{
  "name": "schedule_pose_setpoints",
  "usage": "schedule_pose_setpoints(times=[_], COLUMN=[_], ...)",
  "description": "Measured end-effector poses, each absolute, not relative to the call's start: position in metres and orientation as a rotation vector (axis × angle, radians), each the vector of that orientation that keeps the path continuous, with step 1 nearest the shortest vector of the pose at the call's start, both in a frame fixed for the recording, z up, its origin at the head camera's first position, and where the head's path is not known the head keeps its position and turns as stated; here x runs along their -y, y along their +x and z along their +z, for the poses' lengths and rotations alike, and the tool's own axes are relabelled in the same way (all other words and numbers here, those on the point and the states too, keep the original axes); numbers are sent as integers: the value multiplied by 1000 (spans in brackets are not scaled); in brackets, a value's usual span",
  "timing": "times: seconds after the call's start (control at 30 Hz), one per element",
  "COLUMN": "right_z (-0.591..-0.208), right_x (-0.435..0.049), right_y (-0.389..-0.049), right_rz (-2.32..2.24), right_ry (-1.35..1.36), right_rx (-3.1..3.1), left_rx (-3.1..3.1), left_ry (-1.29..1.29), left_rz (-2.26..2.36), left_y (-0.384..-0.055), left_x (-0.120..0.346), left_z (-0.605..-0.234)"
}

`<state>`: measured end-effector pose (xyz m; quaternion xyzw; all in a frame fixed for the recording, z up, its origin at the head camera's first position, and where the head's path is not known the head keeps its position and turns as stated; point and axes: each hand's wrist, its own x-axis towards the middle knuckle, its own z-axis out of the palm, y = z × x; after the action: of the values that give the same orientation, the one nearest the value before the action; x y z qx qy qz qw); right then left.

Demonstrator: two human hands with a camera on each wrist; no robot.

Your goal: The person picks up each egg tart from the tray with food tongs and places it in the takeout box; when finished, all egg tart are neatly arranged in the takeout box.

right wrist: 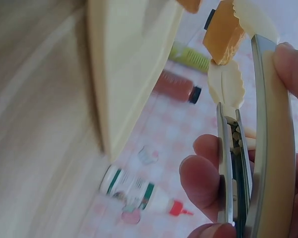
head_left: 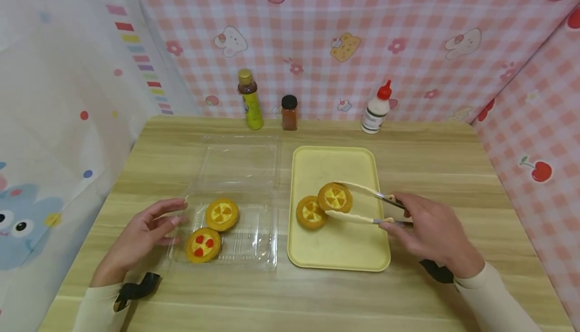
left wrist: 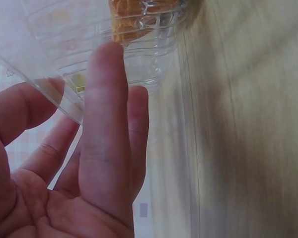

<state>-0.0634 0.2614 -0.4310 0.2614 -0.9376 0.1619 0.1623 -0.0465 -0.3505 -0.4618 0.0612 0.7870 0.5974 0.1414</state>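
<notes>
Tart rnd, golden-brn, yel.-topped w/ orange wedges, btwn tongs R grip holds; L grip relaxed.

Two tarts are placed in the container, left of the tray; bottles are set behind on the tabletop.

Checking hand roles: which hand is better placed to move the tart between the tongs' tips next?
Right, likely: the right hand holds the tongs, their tips on either side of the tart above the tray. The toolless left hand is at the edge of the clear container.
</notes>
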Motion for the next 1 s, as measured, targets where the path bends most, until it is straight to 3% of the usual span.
schedule_pose_setpoints(times=[1.0], right_z=[-423], right_x=[-155], right_y=[-90], right_rz=[486], right_ry=[1163], right_rx=[2533], left_rx=[-2243], left_ry=[180], left_rz=[1733], left_y=[-43], left_x=[351], left_z=[-466])
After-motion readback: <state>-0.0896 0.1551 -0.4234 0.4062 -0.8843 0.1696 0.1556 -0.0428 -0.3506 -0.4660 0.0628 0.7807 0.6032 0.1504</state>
